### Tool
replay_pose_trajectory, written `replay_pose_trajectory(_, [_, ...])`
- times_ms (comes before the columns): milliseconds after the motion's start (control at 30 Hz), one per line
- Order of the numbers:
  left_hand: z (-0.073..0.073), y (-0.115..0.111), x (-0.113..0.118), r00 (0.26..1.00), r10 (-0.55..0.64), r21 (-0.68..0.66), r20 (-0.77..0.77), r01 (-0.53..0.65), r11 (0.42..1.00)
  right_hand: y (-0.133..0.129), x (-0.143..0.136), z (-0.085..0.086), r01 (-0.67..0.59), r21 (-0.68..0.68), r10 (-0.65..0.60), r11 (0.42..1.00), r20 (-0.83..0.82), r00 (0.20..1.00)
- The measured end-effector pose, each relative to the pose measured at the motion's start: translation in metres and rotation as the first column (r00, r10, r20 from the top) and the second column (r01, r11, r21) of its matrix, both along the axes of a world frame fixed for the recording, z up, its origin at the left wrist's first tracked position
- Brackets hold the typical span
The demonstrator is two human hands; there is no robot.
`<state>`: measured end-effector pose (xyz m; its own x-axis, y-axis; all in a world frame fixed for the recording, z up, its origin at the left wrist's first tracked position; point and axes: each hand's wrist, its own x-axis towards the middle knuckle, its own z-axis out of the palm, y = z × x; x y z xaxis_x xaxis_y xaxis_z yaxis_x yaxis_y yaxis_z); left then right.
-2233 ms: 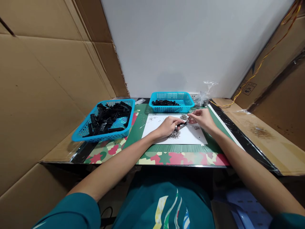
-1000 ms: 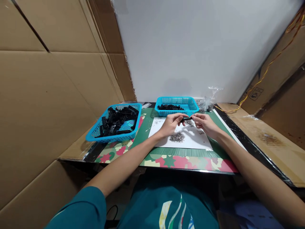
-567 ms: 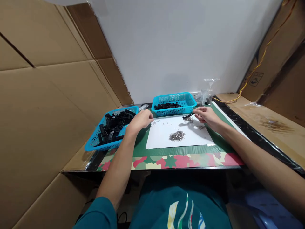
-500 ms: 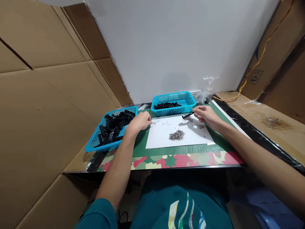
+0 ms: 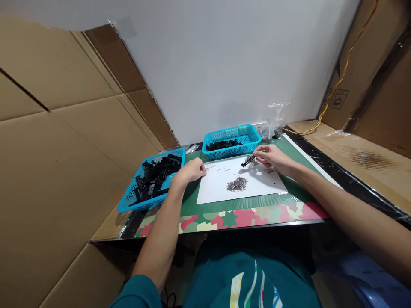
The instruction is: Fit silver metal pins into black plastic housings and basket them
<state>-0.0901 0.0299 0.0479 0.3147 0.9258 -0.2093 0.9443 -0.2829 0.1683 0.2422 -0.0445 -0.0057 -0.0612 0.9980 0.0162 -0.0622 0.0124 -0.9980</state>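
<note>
While right hand (image 5: 272, 157) pinches black part (image 5: 248, 161) over paper (image 5: 244, 185), left hand (image 5: 190, 171) loosely curled, empty, beside near basket (image 5: 150, 182): many parts left there; few in far basket (image 5: 231, 140).

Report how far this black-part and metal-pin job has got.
Done: the far basket holds a thin layer of black parts, though whether those are finished cannot be told. In hand: the right hand holds one black part above the white sheet; the left hand is closed beside the near basket. Left: that basket is heaped with black parts, and a pile of metal pins lies on the sheet.
</note>
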Motion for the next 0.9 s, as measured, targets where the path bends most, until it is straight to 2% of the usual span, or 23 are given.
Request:
replay_pose_trajectory(233, [0.006, -0.007, 0.003, 0.995, -0.074, -0.092, 0.073, 0.08, 0.993, 0.0, 0.0, -0.001, -0.013, 0.005, 0.013, 1.0, -0.002, 1.0])
replay_pose_trajectory(367, [0.009, -0.014, 0.004, 0.967, -0.075, -0.094, 0.245, 0.101, 0.99, 0.0, 0.0, 0.0, -0.021, 0.004, 0.021, 1.0, -0.009, 1.0])
replay_pose_trajectory(500, [0.01, -0.021, 0.014, 0.857, -0.148, -0.051, 0.494, 0.198, 0.979, 0.0, 0.0, -0.001, -0.028, 0.004, 0.028, 1.0, -0.017, 0.999])
replay_pose_trajectory(600, [0.005, -0.024, 0.023, 0.78, -0.203, 0.003, 0.592, 0.25, 0.968, 0.0, -0.001, 0.0, -0.019, 0.001, 0.019, 1.0, -0.02, 1.0])
replay_pose_trajectory(767, [-0.007, -0.026, 0.034, 0.685, -0.222, 0.148, 0.694, 0.167, 0.975, -0.002, -0.002, 0.001, -0.027, -0.004, 0.027, 1.0, -0.015, 1.0])
replay_pose_trajectory(900, [-0.016, -0.028, 0.045, 0.585, -0.248, 0.2, 0.772, 0.146, 0.969, -0.003, -0.003, 0.002, -0.044, 0.015, 0.044, 0.999, -0.013, 0.999])
